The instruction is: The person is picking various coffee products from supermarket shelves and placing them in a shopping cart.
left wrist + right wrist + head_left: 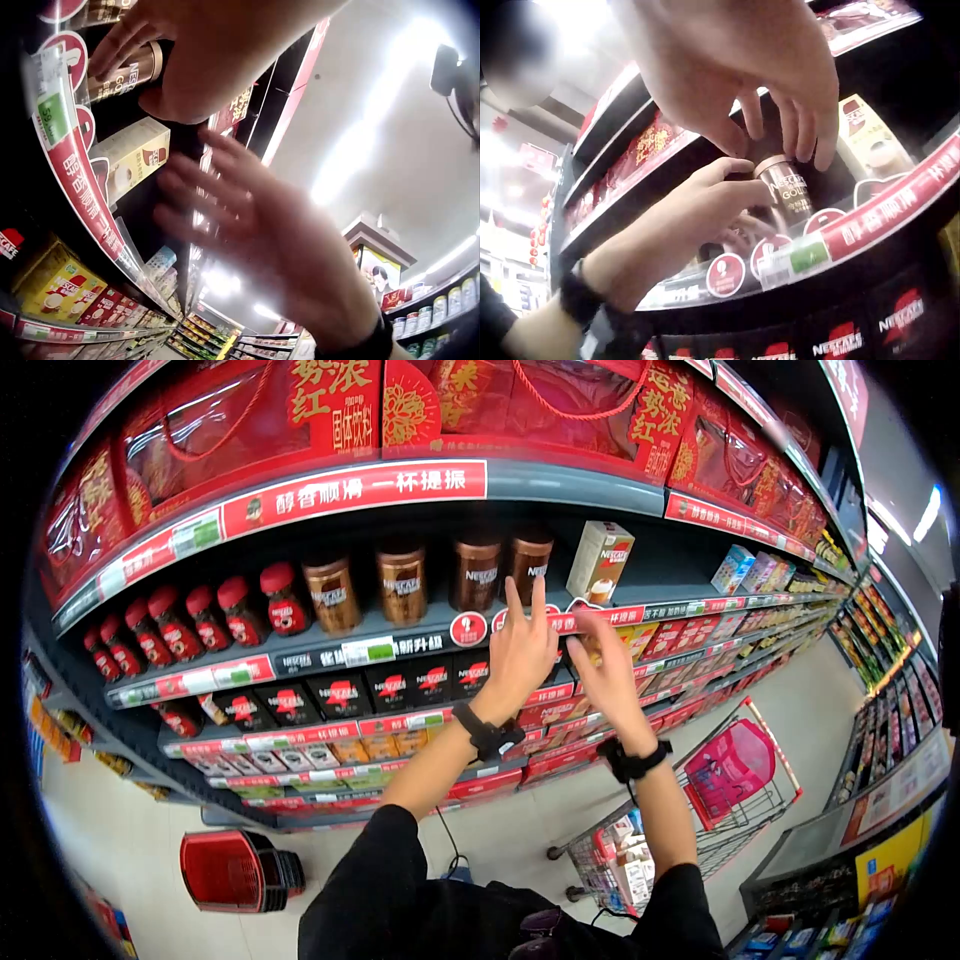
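Observation:
A dark brown Nescafe Gold coffee jar (531,565) with a copper lid stands upright on the middle shelf. My left hand (525,655) reaches up to it, index and middle fingers extended and overlapping its front in the head view. In the right wrist view the left fingertips (759,193) are right at the jar's side. To the right, my right hand (606,670) is raised with relaxed, spread fingers and nothing in its grasp. A cream-coloured Nescafe box (600,560) stands right of the jar. Another dark jar (477,575) is on its left.
Gold-coloured jars (402,585) and several red-lidded jars (284,600) line the shelf leftward. A red label strip (900,206) edges the shelf front. Red gift bags (230,420) fill the shelf above. A shopping cart (735,780) stands at right; red baskets (222,872) are on the floor.

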The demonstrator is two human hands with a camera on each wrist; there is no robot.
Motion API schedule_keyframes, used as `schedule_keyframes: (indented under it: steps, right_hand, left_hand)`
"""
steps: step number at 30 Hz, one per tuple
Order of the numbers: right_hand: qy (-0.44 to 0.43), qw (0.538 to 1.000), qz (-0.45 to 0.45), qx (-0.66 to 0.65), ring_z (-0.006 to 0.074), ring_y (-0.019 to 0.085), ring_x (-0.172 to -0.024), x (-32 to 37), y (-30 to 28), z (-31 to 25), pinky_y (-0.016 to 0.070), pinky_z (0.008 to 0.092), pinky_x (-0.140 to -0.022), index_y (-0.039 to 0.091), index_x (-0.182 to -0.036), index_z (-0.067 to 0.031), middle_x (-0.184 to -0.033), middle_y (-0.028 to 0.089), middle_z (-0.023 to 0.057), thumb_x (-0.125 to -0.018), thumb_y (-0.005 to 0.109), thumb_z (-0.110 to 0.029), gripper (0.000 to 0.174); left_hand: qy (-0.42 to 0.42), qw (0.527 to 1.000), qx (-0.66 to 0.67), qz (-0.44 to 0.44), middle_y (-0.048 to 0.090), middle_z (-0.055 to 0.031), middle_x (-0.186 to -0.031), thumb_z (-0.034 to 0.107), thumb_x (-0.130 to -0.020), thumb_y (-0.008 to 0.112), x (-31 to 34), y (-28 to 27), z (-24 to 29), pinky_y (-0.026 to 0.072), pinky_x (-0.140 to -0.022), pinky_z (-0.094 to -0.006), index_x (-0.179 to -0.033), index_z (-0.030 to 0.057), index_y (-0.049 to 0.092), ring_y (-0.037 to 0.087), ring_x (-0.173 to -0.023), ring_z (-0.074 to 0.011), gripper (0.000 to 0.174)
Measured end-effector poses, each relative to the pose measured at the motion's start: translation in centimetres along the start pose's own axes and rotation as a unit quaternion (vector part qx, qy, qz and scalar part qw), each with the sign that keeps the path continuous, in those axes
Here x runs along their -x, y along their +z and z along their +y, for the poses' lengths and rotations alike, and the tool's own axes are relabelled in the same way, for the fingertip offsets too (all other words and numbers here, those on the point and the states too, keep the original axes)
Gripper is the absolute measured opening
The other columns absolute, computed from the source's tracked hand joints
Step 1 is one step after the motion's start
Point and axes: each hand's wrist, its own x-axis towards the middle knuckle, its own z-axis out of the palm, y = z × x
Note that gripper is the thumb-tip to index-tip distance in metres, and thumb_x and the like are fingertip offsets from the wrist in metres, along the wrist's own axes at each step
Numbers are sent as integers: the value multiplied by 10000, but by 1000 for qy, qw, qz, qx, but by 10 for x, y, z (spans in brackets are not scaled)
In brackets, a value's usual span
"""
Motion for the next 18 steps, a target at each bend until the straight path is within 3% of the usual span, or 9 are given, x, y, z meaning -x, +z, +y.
schedule_keyframes:
  steps: [1, 4, 7, 8, 12, 15, 16, 17, 18]
  right_hand:
    - [-10, 1000, 9, 14, 366, 587, -1201, -24, 7, -2, 470, 409, -992, 528, -1340, -23, -1280, 601, 230, -932, 647, -127, 437]
    - [-43, 995, 43, 82, 274, 617, -1126, -79, 30, 18, 505, 358, -911, 476, -1419, -92, -1304, 586, 180, -936, 675, -210, 535]
    - [9, 996, 4, 89, 293, 607, -1149, -113, 48, 29, 498, 352, -921, 454, -1442, -121, -1333, 570, 182, -907, 716, -276, 616]
    - [-15, 997, 4, 80, 281, 619, -1111, -120, 56, 33, 501, 340, -907, 482, -1411, -96, -1289, 598, 192, -879, 749, -273, 620]
    - [-6, 997, 37, 67, 238, 667, -1056, -124, 70, 33, 521, 351, -877, 544, -1314, -51, -1105, 687, 164, -883, 737, -195, 494]
    - [71, 991, 90, -67, 219, 671, -1044, -115, 58, 19, 522, 356, -879, 554, -1292, -38, -1079, 696, 146, -909, 701, -163, 428]
    - [-34, 993, 100, 53, 237, 680, -1016, -114, 56, 19, 517, 364, -881, 562, -1280, -28, -1034, 700, 141, -915, 676, -126, 394]
    - [-115, 978, 85, 149, 301, 649, -1058, -116, 55, 22, 500, 389, -916, 583, -1262, -43, -1084, 667, 162, -878, 713, -158, 421]
    - [-110, 976, 91, 168, 331, 619, -1095, -117, 55, 12, 488, 405, -937, 597, -1252, -56, -1122, 639, 179, -857, 732, -190, 438]
  left_hand:
    - [-1, 1000, 8, 7, 332, -488, -1396, 128, -854, 633, -3, 1, -4, 574, -614, -462, -1457, -16, 360, 686, -823, -463, 678]
    - [3, 999, 30, 29, 350, -512, -1358, 130, -864, 632, -7, 8, -14, 569, -585, -503, -1413, -35, 367, 677, -801, -502, 631]
    - [-18, 999, 45, 20, 345, -510, -1364, 136, -861, 640, -6, 19, -22, 571, -572, -506, -1404, -42, 369, 678, -788, -502, 633]
    - [-16, 998, 61, 27, 343, -511, -1364, 143, -860, 643, -6, 23, -26, 572, -566, -514, -1367, -48, 395, 678, -764, -503, 596]
    - [-26, 995, 89, 21, 374, -480, -1371, 96, -854, 636, -6, 26, -31, 583, -576, -491, -1285, -43, 446, 683, -780, -489, 491]
    - [40, 993, 97, 44, 413, -430, -1387, 76, -844, 643, -3, 29, -39, 586, -591, -478, -1277, -41, 459, 689, -798, -470, 485]
    - [38, 993, 102, 43, 447, -390, -1390, 82, -840, 651, -1, 29, -36, 586, -604, -472, -1269, -41, 468, 692, -805, -457, 483]
    - [29, 992, 110, 56, 452, -390, -1386, 85, -841, 650, -7, 30, -34, 585, -603, -472, -1270, -40, 468, 692, -807, -456, 482]
    - [16, 991, 116, 60, 456, -390, -1381, 88, -843, 650, -6, 30, -33, 584, -602, -473, -1270, -39, 467, 693, -809, -455, 482]
